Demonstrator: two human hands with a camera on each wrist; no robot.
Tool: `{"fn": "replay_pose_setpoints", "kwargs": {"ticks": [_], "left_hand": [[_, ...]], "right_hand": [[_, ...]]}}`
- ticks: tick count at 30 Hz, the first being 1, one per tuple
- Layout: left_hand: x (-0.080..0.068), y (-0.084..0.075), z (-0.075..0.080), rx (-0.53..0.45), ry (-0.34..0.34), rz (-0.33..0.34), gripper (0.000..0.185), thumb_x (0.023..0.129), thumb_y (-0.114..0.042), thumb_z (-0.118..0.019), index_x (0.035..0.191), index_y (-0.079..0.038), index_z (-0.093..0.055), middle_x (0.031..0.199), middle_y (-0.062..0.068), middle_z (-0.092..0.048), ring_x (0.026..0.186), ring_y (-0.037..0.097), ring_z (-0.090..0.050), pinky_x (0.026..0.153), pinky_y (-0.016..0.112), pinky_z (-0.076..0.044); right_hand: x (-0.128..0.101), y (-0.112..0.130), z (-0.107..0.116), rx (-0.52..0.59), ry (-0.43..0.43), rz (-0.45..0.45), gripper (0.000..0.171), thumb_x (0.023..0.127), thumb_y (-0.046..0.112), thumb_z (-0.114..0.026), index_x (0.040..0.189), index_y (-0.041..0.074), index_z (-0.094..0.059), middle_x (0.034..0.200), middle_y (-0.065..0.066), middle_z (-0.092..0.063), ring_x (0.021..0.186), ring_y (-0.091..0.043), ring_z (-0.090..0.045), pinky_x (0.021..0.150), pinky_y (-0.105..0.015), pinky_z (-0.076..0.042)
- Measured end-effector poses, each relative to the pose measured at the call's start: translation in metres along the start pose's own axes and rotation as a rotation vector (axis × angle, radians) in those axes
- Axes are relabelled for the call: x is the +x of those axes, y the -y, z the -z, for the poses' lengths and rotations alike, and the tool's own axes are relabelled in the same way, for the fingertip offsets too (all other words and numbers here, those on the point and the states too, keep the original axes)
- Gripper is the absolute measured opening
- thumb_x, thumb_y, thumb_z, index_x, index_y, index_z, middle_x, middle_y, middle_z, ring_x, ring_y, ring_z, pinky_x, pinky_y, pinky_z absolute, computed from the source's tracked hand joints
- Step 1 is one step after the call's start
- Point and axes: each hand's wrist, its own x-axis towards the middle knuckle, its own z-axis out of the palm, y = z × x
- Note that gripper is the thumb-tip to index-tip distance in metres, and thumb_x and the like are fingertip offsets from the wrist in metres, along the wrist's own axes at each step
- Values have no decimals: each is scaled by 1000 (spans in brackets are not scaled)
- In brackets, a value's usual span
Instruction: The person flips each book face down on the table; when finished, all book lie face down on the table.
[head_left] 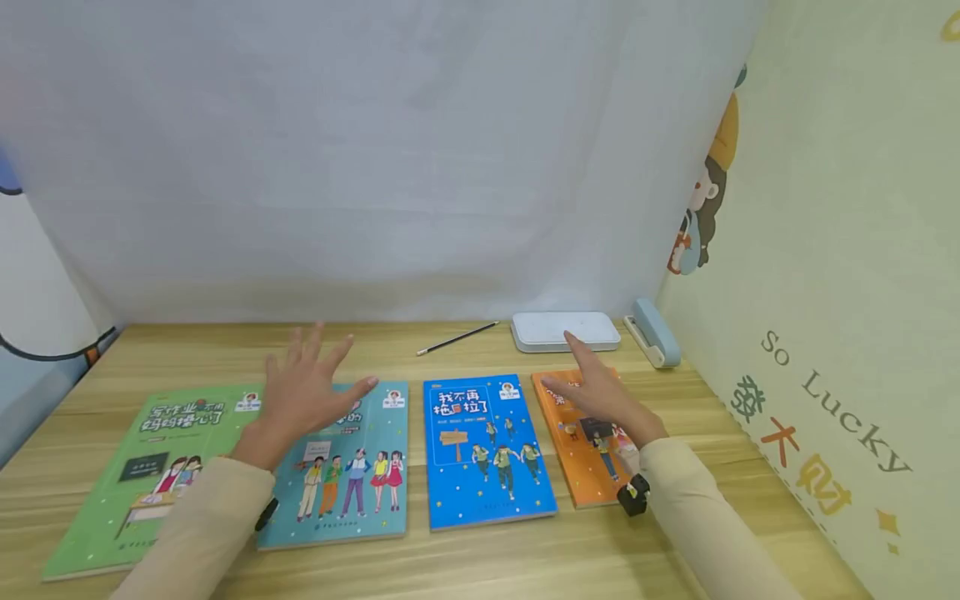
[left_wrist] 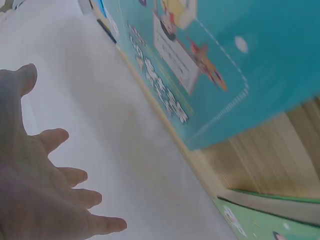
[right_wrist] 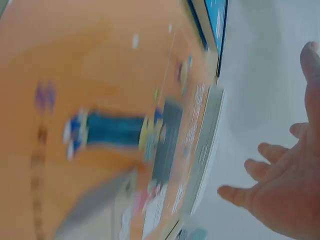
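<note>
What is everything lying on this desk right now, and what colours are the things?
green book: one, green, far left of the desk
teal book: one, teal, beside the green one
blue book: one, bright blue, middle
orange book: one, orange, right end of the row
pencil: one, dark, behind the books
case: one, white, at the back
stapler: one, pale blue, by the wall
desk: one, light wood
left hand: one, fingers spread above the teal book
right hand: one, open above the orange book

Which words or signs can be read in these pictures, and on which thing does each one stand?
"So Lucky": side wall.
"发大财": same wall.
"我不再拖拉了": blue book.
"写作业…妈妈操心了", partly legible: green book.
Teal book and orange book: titles hidden by the left hand and right hand.
Small print: unreadable.
</note>
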Motion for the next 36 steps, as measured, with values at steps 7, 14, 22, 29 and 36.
{"fn": "replay_pose_setpoints", "kwargs": {"ticks": [7, 14, 22, 29, 36], "left_hand": [[8, -28, -13, -14, 13, -65, 80, 93, -62, -53, 156, -16, -36, 166, 23, -10, 151, 52, -5, 113, 78, -7], [17, -67, -31, -12, 29, -174, 77, 91, -60, -59, 153, -19, -41, 165, 21, -19, 152, 49, -11, 116, 74, -13], [29, -118, -49, -19, 107, -342, 78, 90, -64, -58, 155, -25, -39, 167, 14, -20, 154, 42, -13, 119, 69, -15], [33, -156, -66, 14, 215, -481, 76, 91, -65, -57, 154, -27, -39, 167, 10, -22, 154, 39, -17, 120, 64, -22], [35, -191, -85, 60, 285, -566, 72, 91, -66, -55, 153, -32, -40, 167, 7, -24, 153, 38, -23, 120, 60, -25]], "right_hand": [[-7, -33, 20, 26, 33, 5, 100, 91, 49, -68, 161, 8, -9, 162, -30, -21, 142, -55, -31, 109, -72, -32], [-12, -58, 35, 112, 107, 13, 94, 93, 34, -71, 158, 0, -12, 158, -36, -21, 144, -56, -24, 112, -70, -30], [-12, -76, 48, 150, 174, -35, 93, 94, 29, -71, 158, -2, -12, 159, -37, -16, 143, -59, -20, 112, -70, -28], [-5, -88, 47, 117, 210, -88, 91, 94, 31, -70, 156, -5, -14, 158, -38, -18, 144, -58, -22, 114, -68, -27], [0, -99, 42, 121, 201, -75, 87, 94, 25, -71, 155, -7, -18, 156, -38, -23, 143, -57, -26, 114, -66, -30]]}}
